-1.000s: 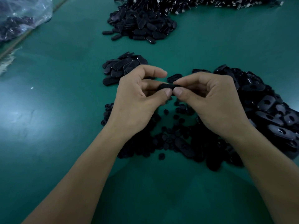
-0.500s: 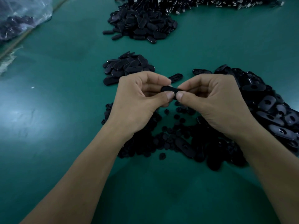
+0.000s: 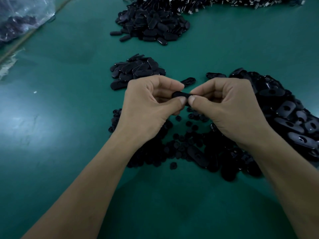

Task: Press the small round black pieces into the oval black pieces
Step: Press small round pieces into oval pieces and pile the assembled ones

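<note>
Both hands meet above the green table and hold one oval black piece [image 3: 180, 95] between them. My left hand [image 3: 148, 107] pinches its left end with thumb and curled fingers. My right hand [image 3: 229, 107] pinches its right end, the two thumbs almost touching on top. Any small round piece in it is hidden by the thumbs. Loose small round black pieces [image 3: 179, 145] lie scattered under and in front of my hands. A heap of oval pieces with holes [image 3: 290, 118] spreads out at the right.
A small pile of oval pieces [image 3: 136, 71] lies just beyond my left hand, and a bigger pile [image 3: 151, 25] sits farther back. One single oval piece [image 3: 188, 81] lies behind my hands. A clear plastic bag [image 3: 22, 18] is at the far left corner.
Both hands have drifted slightly down and toward me with the oval piece held between them; the thumbs stay pressed together on it.
</note>
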Demonstrator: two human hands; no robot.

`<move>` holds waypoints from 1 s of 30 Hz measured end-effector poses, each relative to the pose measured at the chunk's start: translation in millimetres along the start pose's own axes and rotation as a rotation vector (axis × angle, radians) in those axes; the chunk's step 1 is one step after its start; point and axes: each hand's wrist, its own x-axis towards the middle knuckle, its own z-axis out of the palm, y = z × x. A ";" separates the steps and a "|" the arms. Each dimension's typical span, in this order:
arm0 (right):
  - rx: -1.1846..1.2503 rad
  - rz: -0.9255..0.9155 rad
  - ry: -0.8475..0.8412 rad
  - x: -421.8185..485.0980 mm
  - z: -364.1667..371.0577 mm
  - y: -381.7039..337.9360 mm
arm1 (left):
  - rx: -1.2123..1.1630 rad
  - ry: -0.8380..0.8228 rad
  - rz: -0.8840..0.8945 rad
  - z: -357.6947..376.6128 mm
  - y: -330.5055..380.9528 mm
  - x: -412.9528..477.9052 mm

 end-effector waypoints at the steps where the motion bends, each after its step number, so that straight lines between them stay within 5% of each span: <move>1: -0.012 -0.003 -0.005 -0.4 1.0 0.2 | 0.036 0.019 0.008 0.4 0.2 -0.3; 5: -0.158 -0.041 0.034 -2.2 3.9 1.3 | 0.146 0.112 0.019 0.1 0.3 3.6; 8: -0.505 -0.059 0.116 -1.4 -4.7 3.8 | 0.168 0.231 0.013 -5.9 -0.2 12.7; 12: -0.915 0.139 0.078 0.1 -17.0 8.4 | 0.261 0.359 0.012 -23.2 -1.6 34.4; 15: -0.983 0.258 0.023 -0.6 -17.9 8.2 | 0.359 0.405 -0.006 -35.9 -6.6 53.9; 30: -1.020 0.262 0.083 -3.3 -20.6 2.4 | 0.695 0.345 -0.041 -32.3 -32.6 71.6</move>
